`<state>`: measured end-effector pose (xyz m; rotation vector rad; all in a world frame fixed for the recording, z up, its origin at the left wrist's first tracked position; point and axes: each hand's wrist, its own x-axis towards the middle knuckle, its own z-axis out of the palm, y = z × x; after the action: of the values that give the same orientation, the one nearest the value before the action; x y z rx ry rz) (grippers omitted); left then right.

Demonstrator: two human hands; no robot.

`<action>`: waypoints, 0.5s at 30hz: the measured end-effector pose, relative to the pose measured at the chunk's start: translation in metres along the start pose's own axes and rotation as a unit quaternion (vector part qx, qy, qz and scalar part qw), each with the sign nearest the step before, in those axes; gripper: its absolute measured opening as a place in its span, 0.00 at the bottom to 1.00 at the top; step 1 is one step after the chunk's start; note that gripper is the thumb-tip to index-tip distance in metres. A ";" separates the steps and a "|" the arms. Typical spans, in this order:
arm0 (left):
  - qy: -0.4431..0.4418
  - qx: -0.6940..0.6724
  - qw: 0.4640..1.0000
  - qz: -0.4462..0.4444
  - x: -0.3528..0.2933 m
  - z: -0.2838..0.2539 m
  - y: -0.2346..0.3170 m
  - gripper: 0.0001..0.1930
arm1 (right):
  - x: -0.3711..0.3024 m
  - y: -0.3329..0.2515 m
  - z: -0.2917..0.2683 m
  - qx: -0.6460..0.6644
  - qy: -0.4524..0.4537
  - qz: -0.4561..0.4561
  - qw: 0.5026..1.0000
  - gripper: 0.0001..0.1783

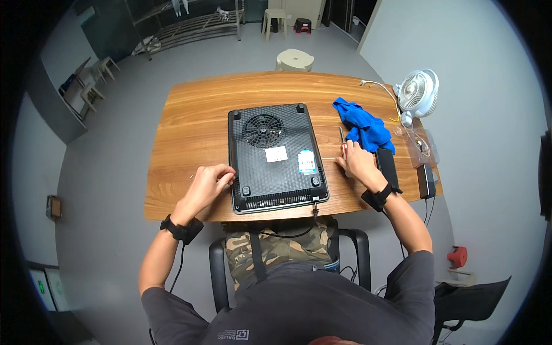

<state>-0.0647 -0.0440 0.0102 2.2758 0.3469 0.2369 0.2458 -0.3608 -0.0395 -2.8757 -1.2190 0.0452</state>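
An induction cooker [273, 172] lies upside down on the wooden table, its black underside up. A round fan grille, small feet and two stickers show on it; a black cord leaves its near edge. My left hand [208, 183] is at the cooker's left edge, fingers curled and pressed together; whatever they may pinch is hidden. To the right of the cooker, my right hand [359, 164] is closed around a screwdriver [341, 135]. Its metal shaft points away from me, and a bit of its red handle shows by the fingers.
A blue cloth [366, 127] lies crumpled beyond my right hand, beside a black oblong case [387, 168]. At the right edge are a clear plastic box [418, 150], a white fan [417, 93] and a black adapter [425, 181]. A stool [295, 59] stands past the far edge.
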 end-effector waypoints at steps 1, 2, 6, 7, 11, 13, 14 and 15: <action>0.003 -0.003 1.000 0.015 0.001 0.003 0.001 0.08 | -0.003 0.000 -0.001 0.000 0.000 -0.002 1.000 0.34; 0.006 -0.006 0.999 0.031 0.002 0.005 0.004 0.08 | -0.004 -0.001 -0.003 0.006 -0.038 0.014 0.999 0.32; 0.002 -0.013 0.999 0.043 0.003 0.009 0.011 0.10 | -0.006 0.008 0.015 0.041 -0.009 0.013 0.999 0.23; -0.004 -0.012 0.999 0.042 0.004 0.010 0.015 0.10 | -0.007 0.012 0.017 0.057 0.020 0.007 0.998 0.22; 0.013 -0.083 0.996 -0.015 0.003 0.013 0.019 0.07 | -0.004 0.012 -0.006 0.127 0.095 -0.008 0.987 0.16; 0.019 -0.089 0.996 -0.006 0.005 0.015 0.019 0.06 | -0.006 0.012 -0.031 0.205 0.145 -0.074 0.965 0.16; 0.024 -0.088 0.996 0.001 0.006 0.015 0.018 0.06 | -0.006 0.009 -0.045 0.245 0.163 -0.126 0.947 0.19; 0.025 -0.086 0.996 0.011 0.009 0.016 0.020 0.07 | -0.009 0.003 -0.063 0.269 0.148 -0.156 0.939 0.19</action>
<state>-0.0483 -0.0645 0.0152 2.1070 0.3154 0.3226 0.2434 -0.3697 0.0240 -2.1160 -1.3290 -0.0500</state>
